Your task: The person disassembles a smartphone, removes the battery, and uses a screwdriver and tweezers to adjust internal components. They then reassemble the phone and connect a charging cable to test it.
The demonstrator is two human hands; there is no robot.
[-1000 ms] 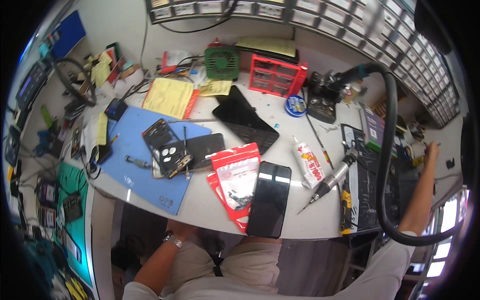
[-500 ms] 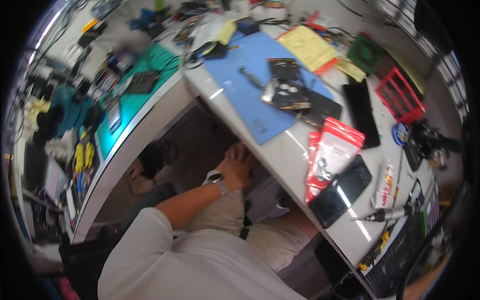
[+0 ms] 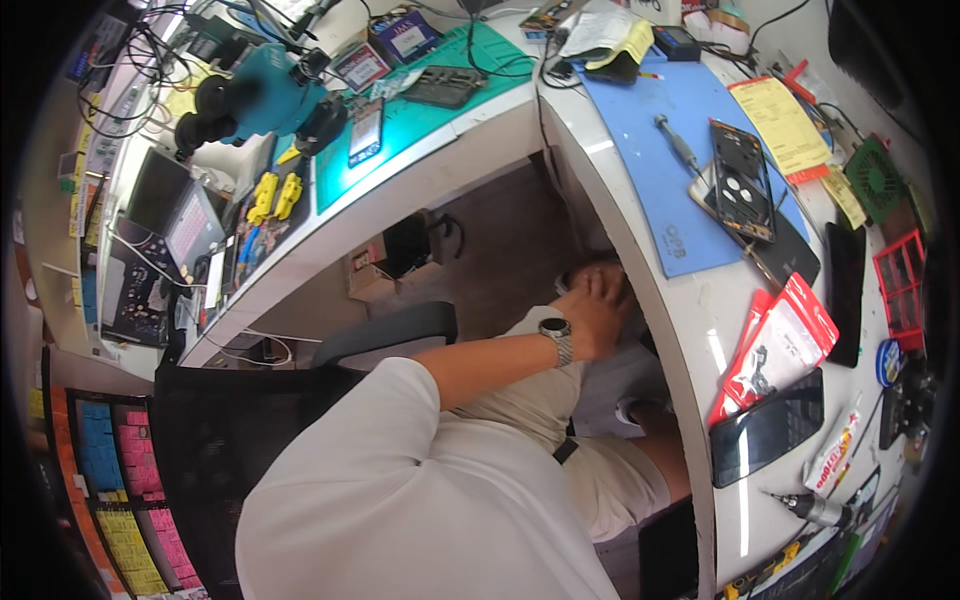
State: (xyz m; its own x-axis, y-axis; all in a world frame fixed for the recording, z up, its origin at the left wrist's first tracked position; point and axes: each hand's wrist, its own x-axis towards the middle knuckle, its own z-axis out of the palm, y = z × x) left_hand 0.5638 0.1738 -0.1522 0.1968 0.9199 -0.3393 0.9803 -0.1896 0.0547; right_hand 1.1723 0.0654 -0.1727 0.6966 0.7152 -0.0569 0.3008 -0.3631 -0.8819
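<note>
- Beige cloth shorts (image 3: 525, 388) sit below the glossy white desk (image 3: 708, 300) edge.
- Left hand (image 3: 598, 315) rests at their hem, fingers loosely bent; whether it holds anything, I cannot tell. Right hand: out of view.
- Red-and-clear plastic pouch (image 3: 790, 345) contains small dark parts (image 3: 760, 370).

Bright glow on teal mat (image 3: 334, 186), glare-streaked desktop (image 3: 742, 520), dark curved edges

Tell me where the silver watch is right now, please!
In the head view, the silver watch is a little right of centre, worn at the wrist just behind the left hand, with the edge of the white desk to its right.
</note>
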